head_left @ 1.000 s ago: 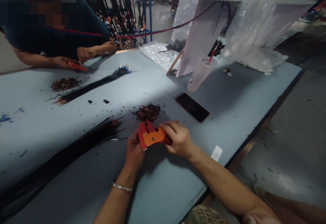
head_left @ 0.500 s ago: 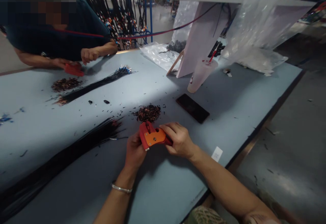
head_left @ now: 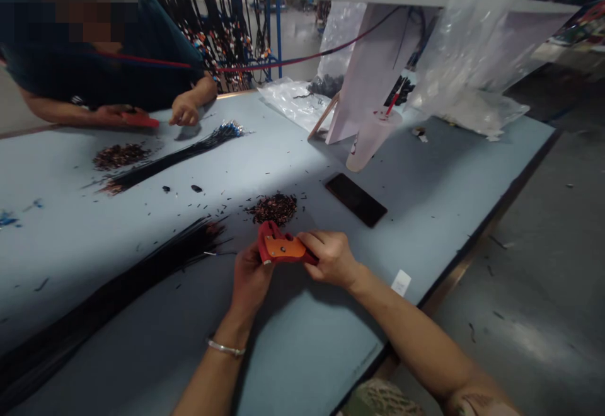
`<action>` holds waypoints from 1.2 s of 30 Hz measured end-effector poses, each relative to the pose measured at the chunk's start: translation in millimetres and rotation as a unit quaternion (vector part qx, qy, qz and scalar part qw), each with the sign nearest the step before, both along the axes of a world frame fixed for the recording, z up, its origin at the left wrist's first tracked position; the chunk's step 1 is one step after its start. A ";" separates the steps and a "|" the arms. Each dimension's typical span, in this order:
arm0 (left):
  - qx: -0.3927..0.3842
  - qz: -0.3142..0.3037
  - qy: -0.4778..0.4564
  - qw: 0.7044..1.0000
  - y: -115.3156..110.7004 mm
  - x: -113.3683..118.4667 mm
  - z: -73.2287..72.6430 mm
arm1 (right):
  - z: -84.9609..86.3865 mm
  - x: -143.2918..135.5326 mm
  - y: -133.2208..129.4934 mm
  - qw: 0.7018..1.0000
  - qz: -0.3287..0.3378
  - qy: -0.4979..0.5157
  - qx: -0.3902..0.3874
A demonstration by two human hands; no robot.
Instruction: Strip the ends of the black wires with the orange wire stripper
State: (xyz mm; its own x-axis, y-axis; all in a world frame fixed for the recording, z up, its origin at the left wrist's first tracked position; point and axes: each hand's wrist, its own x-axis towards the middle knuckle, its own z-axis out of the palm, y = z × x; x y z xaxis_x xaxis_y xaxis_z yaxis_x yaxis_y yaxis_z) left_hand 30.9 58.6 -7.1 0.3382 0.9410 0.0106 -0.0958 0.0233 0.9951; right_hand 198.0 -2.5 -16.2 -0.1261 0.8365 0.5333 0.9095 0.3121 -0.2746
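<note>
My right hand (head_left: pixel 333 255) is closed around the handles of a red and orange wire stripper (head_left: pixel 285 249), above the table. At the stripper's head, on its left side, my left hand (head_left: pixel 253 271) is closed on a thin dark wire (head_left: pixel 227 253). The wire's terminal end sticks out to the left of that hand; its other end is hidden by the fingers and the tool. Just beyond the stripper lies a pile of short cut insulation bits (head_left: pixel 274 208). A long bundle of black wires (head_left: pixel 142 277) stretches across the table to the left.
Across the table (head_left: pixel 293 353) a co-worker's hand holds another red tool (head_left: pixel 140 120), near a second wire bundle (head_left: pixel 179 156) and scrap pile (head_left: pixel 121 156). A phone (head_left: pixel 356 200), a cup with a straw (head_left: pixel 371 142) and a white label (head_left: pixel 401 282) lie or stand to the right.
The wire stripper has tilted and its handles sit flatter, closer together, in my right hand. My left hand stays by its head. The co-worker's free hand has moved right, away from their tool.
</note>
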 end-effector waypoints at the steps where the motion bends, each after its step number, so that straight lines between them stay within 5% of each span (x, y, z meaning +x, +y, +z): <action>1: -0.001 0.001 0.000 1.000 0.3 -0.2 -1.8 | -0.1 0.0 0.0 1.000 0.000 0.000 -0.002; 18: -0.008 0.015 0.006 1.000 4.7 -1.0 -8.8 | -0.7 -5.1 5.4 0.996 -0.025 0.028 -0.081; 25: 0.039 0.101 0.085 0.990 4.3 -2.9 3.6 | 17.4 -8.6 3.1 0.966 -0.012 0.238 -0.101; 28: 0.041 0.122 0.128 0.983 4.3 -2.6 6.8 | 23.4 -5.4 -3.0 0.883 0.022 0.429 -0.188; 33: 0.020 0.120 0.159 0.980 5.1 -2.6 4.9 | 17.0 0.9 -12.4 0.602 0.093 0.711 -0.352; 36: 0.039 0.123 0.164 0.978 6.4 -3.7 4.6 | 14.7 2.7 -14.1 0.535 0.110 0.740 -0.392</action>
State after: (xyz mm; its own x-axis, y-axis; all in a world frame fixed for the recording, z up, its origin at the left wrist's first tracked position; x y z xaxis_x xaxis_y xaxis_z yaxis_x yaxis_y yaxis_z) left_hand 27.2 65.0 -2.4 0.0996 0.9949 0.0142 0.2361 -0.0375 0.9710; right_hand 200.7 -16.7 -1.5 -0.1914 0.9284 -0.3184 -0.5209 -0.3710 -0.7688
